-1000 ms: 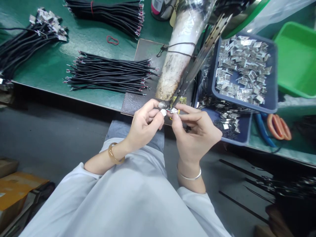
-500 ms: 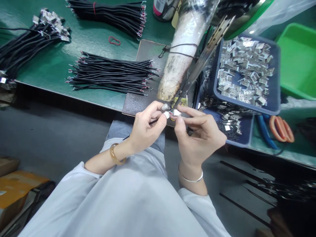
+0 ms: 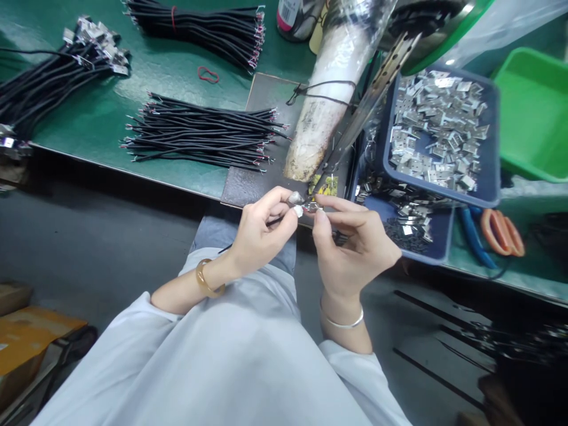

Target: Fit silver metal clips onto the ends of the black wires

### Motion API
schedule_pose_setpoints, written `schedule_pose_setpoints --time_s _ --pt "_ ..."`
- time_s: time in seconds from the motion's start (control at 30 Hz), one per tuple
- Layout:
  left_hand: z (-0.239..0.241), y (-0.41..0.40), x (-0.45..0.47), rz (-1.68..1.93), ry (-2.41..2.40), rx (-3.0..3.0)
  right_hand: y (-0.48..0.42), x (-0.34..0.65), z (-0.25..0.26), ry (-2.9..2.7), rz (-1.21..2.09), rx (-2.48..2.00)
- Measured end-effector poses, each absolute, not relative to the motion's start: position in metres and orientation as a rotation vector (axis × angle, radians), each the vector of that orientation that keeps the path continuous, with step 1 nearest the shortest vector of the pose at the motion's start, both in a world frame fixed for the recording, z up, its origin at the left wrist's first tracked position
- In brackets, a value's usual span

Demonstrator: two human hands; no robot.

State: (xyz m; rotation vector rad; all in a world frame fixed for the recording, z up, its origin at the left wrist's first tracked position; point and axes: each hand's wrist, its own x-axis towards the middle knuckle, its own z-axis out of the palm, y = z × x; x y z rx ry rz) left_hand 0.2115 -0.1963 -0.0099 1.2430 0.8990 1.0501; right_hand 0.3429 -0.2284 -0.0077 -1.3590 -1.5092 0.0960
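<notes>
My left hand [image 3: 261, 231] is closed in a pinch on the end of a thin black wire [image 3: 271, 222], its fingertips taped white. My right hand [image 3: 350, 242] is closed too, pinching a small metal clip [image 3: 312, 206] against the wire's end. Both hands meet just in front of the table edge, below a wrapped white post [image 3: 327, 94]. A loose bunch of cut black wires [image 3: 199, 133] lies on the green table to the left of my hands. A blue tray [image 3: 490, 165] full of small metal clips stands to the right.
More black wire bundles [image 3: 199, 26] lie at the back, and wires with metal ends [image 3: 53, 77] at the far left. A red rubber band [image 3: 207, 74] lies between them. A green bin [image 3: 535, 112] and orange-handled pliers [image 3: 499, 228] are at the right. A cardboard box [image 3: 31, 343] sits on the floor.
My hands have stayed together at the table edge, fingers shifting slightly on the clip and wire. The view has drifted a little.
</notes>
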Motion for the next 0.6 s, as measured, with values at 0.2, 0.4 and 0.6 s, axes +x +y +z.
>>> schedule_pose_setpoints --time_s 0.2,0.4,0.6 --pt "-0.009 -0.1997 0.2109 1.043 0.916 1.229 -0.2308 0.341 -0.0096 -1.542 -0.018 -1.344" --pt "-0.0067 -0.199 0.2108 1.061 0.896 1.142 -0.2309 0.3416 -0.0115 -1.552 -0.103 -1.279" --pt "-0.0074 -0.1938 0.2059 1.079 0.775 1.127 -0.2326 0.3473 -0.0132 -1.528 -0.226 -1.218"
